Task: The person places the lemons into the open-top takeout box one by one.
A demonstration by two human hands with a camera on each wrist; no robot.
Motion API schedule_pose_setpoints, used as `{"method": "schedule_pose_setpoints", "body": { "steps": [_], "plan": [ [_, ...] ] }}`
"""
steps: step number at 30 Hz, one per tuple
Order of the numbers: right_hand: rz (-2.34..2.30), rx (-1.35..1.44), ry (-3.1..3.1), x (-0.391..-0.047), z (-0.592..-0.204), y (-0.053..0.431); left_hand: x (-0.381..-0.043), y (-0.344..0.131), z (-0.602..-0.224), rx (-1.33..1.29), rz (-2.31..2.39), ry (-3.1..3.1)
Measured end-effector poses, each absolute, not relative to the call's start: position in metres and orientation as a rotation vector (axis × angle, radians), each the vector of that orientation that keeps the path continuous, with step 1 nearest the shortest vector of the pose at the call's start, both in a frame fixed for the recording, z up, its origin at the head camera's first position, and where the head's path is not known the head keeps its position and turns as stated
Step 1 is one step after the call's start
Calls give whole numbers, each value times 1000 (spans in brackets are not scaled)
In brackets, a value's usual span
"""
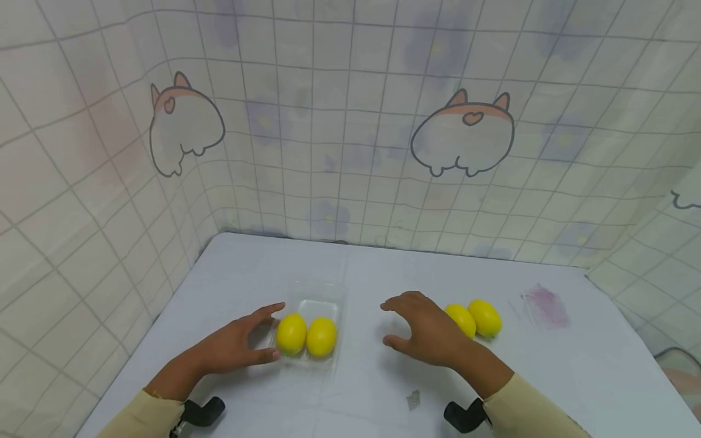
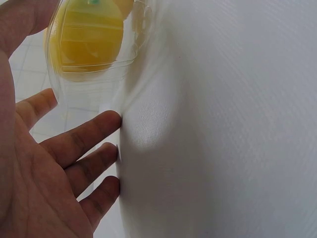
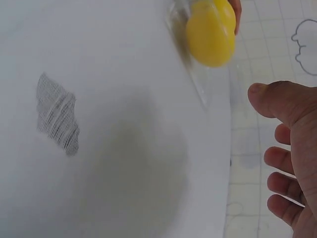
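Two yellow lemons [image 1: 321, 337] sit side by side in a clear plastic container [image 1: 319, 308] on the table, left of the middle. At the container's left side is my left hand [image 1: 232, 347], thumb and fingers spread apart at its edge. In the left wrist view the thumb and index finger come close to the clear wall; I cannot tell whether they touch it. My right hand [image 1: 427, 328] hovers to the container's right with parted, slightly bent fingers and holds nothing. Beyond it lie two more lemons [image 1: 484, 318], one partly hidden by the hand.
A white table [image 1: 378, 395] carries everything. A grey patch [image 1: 413, 399] and a pinkish stain [image 1: 546, 306] mark its surface. Behind and beside it hangs a checked curtain [image 1: 350, 121] with cartoon animals. Black pieces [image 1: 464, 417] are worn at both wrists.
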State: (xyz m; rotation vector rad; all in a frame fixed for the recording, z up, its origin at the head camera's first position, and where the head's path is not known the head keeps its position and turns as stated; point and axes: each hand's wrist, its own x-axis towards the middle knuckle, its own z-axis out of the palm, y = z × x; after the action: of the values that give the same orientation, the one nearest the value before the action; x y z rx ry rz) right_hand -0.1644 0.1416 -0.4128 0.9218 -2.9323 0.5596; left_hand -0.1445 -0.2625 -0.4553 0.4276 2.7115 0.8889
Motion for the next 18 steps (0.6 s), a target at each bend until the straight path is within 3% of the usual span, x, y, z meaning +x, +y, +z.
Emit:
{"method": "schedule_pose_setpoints", "body": {
  "steps": [18],
  "plan": [
    [592,734,-2960,-168,-418,196,-143,-262,-453,414,886,2713]
  ]
}}
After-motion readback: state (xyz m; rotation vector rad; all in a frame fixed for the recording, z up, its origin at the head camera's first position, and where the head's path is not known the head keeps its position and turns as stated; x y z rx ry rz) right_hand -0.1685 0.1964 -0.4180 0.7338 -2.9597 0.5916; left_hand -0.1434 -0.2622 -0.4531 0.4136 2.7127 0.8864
